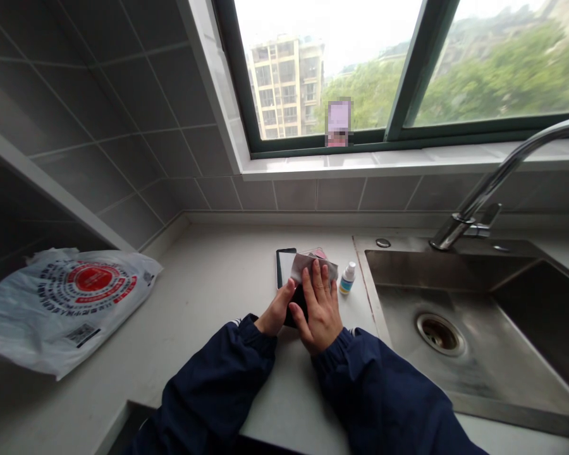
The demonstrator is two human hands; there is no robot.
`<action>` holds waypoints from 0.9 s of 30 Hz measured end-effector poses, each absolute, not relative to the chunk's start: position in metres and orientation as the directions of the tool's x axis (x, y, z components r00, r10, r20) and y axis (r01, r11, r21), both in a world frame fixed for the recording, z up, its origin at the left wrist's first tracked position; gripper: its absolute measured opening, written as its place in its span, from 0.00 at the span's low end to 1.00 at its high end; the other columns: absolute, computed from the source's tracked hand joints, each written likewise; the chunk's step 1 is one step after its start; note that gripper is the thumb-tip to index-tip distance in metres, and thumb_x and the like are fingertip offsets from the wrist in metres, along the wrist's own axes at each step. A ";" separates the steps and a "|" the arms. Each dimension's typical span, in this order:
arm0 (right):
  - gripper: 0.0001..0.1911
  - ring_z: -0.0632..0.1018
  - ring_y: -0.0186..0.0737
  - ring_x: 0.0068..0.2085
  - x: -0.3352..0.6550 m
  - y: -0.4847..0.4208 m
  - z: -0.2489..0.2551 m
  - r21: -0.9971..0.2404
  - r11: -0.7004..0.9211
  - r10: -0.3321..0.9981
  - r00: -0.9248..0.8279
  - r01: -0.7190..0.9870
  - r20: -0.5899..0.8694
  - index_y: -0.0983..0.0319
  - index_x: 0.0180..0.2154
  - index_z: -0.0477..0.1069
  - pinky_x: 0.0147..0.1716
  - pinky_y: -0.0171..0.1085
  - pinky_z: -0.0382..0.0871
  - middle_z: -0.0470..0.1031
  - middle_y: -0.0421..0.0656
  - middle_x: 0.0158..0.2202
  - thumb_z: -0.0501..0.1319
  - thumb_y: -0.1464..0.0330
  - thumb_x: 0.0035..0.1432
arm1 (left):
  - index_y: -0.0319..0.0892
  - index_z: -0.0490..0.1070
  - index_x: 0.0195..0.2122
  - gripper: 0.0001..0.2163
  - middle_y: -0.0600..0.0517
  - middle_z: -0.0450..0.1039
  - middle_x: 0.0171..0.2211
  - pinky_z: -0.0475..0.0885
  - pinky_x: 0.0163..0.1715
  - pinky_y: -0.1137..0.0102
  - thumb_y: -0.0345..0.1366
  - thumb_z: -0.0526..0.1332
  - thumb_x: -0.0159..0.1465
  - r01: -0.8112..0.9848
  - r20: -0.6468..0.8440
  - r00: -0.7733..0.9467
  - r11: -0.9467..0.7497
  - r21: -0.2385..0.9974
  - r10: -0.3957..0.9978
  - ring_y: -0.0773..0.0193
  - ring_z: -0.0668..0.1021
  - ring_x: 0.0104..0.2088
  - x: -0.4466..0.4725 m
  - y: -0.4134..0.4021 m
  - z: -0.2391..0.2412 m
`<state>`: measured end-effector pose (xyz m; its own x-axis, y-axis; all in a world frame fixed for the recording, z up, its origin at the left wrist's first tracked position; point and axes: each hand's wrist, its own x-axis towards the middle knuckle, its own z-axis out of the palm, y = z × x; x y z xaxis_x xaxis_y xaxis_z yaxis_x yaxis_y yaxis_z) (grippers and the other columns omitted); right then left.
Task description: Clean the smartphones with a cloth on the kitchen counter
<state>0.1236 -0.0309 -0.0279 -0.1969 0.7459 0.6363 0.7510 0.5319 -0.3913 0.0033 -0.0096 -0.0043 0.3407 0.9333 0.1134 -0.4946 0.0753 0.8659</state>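
My left hand (275, 308) holds the left edge of a dark, flat, phone-like device (296, 305), its thumb along the side. Across the device's upper part lies a thin grey cloth (303, 262). My right hand (321, 309) rests on the cloth with its fingers stretched out flat, and covers much of both. Just behind is another flat device with a black screen and pale rim (280, 268), partly hidden by the cloth. A clear and pink item (320, 253) shows beyond my right fingertips. To the right stands a small white bottle (348, 278) with a blue and yellow label.
A pale countertop (218, 284) carries these things. On the left lies a white plastic bag (61, 303) with red print. The steel sink (393, 328) and its chrome faucet (478, 183) are on the right. Behind is a green-framed window (289, 150) with a pixelated patch.
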 end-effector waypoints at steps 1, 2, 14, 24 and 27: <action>0.39 0.42 0.63 0.71 0.124 -0.031 -0.027 -0.392 0.527 0.744 -0.187 0.754 0.641 0.63 0.71 0.34 0.64 0.66 0.46 0.32 0.52 0.73 0.51 0.61 0.67 | 0.40 0.68 0.61 0.25 0.45 0.61 0.66 0.45 0.69 0.61 0.50 0.55 0.68 -0.475 0.130 0.343 0.053 0.878 0.930 0.52 0.57 0.69 0.004 -0.011 -0.002; 0.39 0.42 0.63 0.71 0.124 -0.031 -0.027 -0.393 0.522 0.744 -0.180 0.757 0.643 0.64 0.71 0.34 0.64 0.66 0.45 0.32 0.52 0.73 0.51 0.61 0.67 | 0.41 0.68 0.61 0.25 0.46 0.60 0.66 0.44 0.69 0.61 0.50 0.54 0.68 -0.458 0.145 0.345 0.032 0.888 0.927 0.52 0.56 0.69 0.005 -0.012 0.000; 0.37 0.44 0.59 0.71 0.125 -0.030 -0.027 -0.392 0.525 0.756 -0.203 0.755 0.623 0.64 0.71 0.37 0.64 0.62 0.50 0.38 0.52 0.73 0.50 0.61 0.69 | 0.42 0.67 0.62 0.26 0.47 0.61 0.66 0.45 0.70 0.58 0.51 0.53 0.69 -0.435 0.149 0.296 -0.006 0.900 0.944 0.51 0.58 0.69 0.003 -0.008 -0.010; 0.28 0.54 0.57 0.70 0.120 -0.034 -0.029 -0.333 0.659 0.690 -0.367 0.674 0.624 0.66 0.66 0.58 0.62 0.58 0.59 0.55 0.53 0.69 0.53 0.64 0.68 | 0.39 0.70 0.55 0.24 0.42 0.76 0.52 0.65 0.60 0.55 0.53 0.54 0.67 -0.708 0.023 0.113 0.064 0.703 0.993 0.49 0.74 0.57 0.000 -0.003 0.006; 0.23 0.60 0.56 0.68 0.119 -0.034 -0.030 -0.320 0.692 0.654 -0.374 0.647 0.658 0.66 0.61 0.66 0.60 0.56 0.62 0.62 0.53 0.65 0.54 0.66 0.67 | 0.39 0.68 0.56 0.25 0.41 0.76 0.50 0.69 0.55 0.56 0.53 0.54 0.67 -0.738 -0.018 0.070 0.064 0.672 0.997 0.50 0.77 0.53 -0.001 -0.001 0.011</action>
<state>0.1192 -0.0338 -0.0297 -0.3738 0.6540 0.6577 0.6472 0.6918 -0.3201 -0.0009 -0.0014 0.0113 0.0701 0.9974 -0.0179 -0.7375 0.0639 0.6723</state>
